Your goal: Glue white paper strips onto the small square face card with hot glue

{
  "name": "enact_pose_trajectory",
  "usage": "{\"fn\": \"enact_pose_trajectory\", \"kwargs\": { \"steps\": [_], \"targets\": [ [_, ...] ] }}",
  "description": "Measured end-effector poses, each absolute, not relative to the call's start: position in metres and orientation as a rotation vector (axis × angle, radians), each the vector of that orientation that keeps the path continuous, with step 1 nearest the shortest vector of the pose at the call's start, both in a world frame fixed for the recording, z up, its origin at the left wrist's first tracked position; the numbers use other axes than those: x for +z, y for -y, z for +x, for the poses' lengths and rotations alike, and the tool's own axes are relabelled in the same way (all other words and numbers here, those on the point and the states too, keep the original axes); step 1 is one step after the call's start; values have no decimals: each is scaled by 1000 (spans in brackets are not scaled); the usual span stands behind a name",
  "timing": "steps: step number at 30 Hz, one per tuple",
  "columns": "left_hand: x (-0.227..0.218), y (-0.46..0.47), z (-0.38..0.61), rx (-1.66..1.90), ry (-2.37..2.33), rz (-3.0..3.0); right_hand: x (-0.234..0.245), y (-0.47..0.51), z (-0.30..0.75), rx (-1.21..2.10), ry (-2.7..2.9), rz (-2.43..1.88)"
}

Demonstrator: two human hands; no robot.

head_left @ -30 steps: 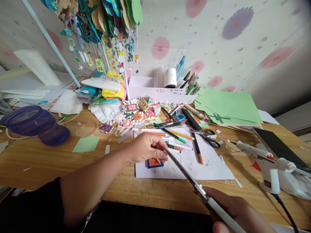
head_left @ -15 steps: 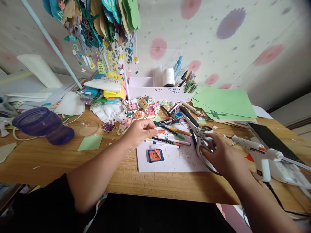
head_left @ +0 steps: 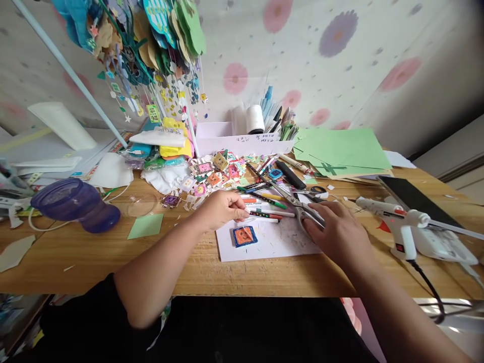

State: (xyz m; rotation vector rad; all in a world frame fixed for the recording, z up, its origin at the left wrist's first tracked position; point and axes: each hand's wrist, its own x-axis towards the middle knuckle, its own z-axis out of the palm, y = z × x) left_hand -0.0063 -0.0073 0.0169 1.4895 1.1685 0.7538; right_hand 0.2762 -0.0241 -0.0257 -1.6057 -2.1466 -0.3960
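Two hands are working over a cluttered bench (head_left: pixel 94 257). At the left a purple cup (head_left: pixel 75 204) is lying on its side, with a green note (head_left: pixel 145 225) just right of it. The left hand (head_left: pixel 221 209) is curling its fingers together, thumb and forefinger tips meeting at the pens (head_left: pixel 264 215); I cannot tell whether it is gripping one. Just near of it an orange square (head_left: pixel 245 235) is lying on a white sheet (head_left: pixel 272 244). The scissors (head_left: pixel 293 201) are lying across the pens, blades closed and pointing far-left. The right hand (head_left: pixel 336 232) is lying palm down over their handles, fingers pressed together; the grip itself is hidden. A glue gun (head_left: pixel 397 222) is standing at the right.
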Motion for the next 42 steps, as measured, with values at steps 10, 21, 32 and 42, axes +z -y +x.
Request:
{"fn": "enact_pose_trajectory", "kwargs": {
  "steps": [10,21,32,42],
  "targets": [
    [14,5,-12,658,-1210,1616,-26,43,221,-218,2104,-908],
    [16,3,-17,511,-1259,1752,-38,42,218,-72,2175,-873],
    [14,0,-18,484,-1285,1770,-39,42,220,65,2134,-859],
    [11,0,-19,412,-1342,1840,-38,42,222,151,2051,-886]
  ]
}}
